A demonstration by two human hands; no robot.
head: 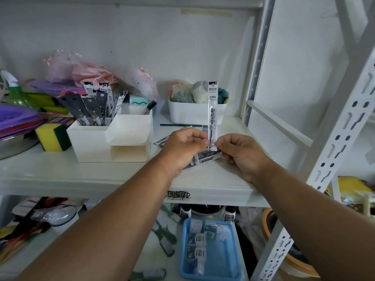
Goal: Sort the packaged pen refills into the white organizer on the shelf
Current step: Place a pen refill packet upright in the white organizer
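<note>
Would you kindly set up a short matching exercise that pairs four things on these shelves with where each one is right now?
Things:
1. packaged refill
2. white organizer
3. blue tray
4. sponge

Places:
A. on the lower shelf, below the hands
B. held upright, pinched at its lower end by the left hand and right hand
C. left of the organizer
D. on the shelf, with refill packs standing in its left compartment

Pairs: 1-B, 2-D, 3-A, 4-C

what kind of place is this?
Probably a stockroom or storage corner with mixed household and stationery goods: white slotted metal shelving, a barcode label on the shelf edge, and the white organizer of packaged refills beside sponges and a cloth-filled bin.
</note>
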